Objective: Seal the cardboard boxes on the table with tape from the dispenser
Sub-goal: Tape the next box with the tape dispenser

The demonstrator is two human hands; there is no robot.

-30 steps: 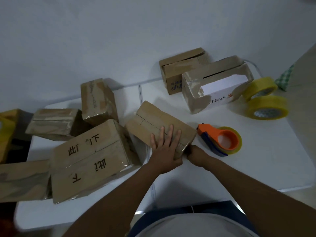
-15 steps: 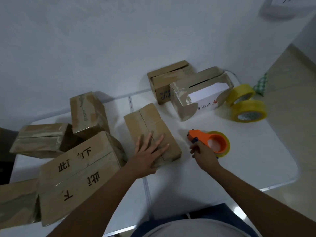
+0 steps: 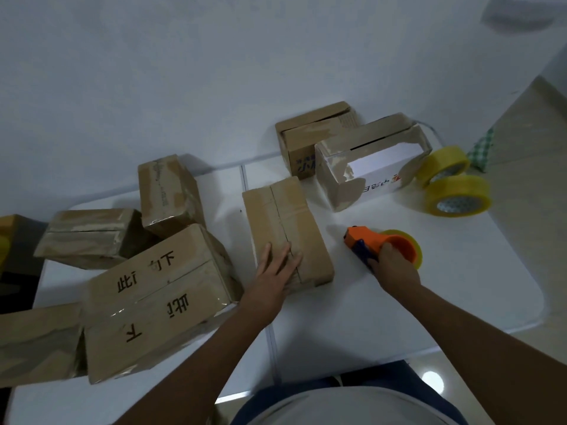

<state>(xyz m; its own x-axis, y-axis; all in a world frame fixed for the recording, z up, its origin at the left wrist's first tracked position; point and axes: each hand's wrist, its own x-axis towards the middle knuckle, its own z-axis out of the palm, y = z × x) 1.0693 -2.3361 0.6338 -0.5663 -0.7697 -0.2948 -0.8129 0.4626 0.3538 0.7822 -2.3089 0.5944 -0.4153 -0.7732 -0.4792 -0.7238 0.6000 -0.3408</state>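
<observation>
Our left fingers lie straight and slightly spread, flat on the near end of the closed cardboard box, so our left hand presses that box down onto the white table. The box lies lengthwise away from us, and its centre seam runs from the far end to our fingertips. Our right hand grips the tape dispenser: its fingers curl round the orange body at the near side, and the thumb is hidden from us. The dispenser rests on the table just to the right of the box, apart from it, with its blue-edged nose pointing left and a yellow tape roll seated in it.

Two spare yellow tape rolls sit at the far right of the table, touching each other. Beside them lies a white-sided box with an open front, and behind that a small brown box against the wall. On the left, several more boxes cluster together; the nearest, a large printed box, carries black characters.
</observation>
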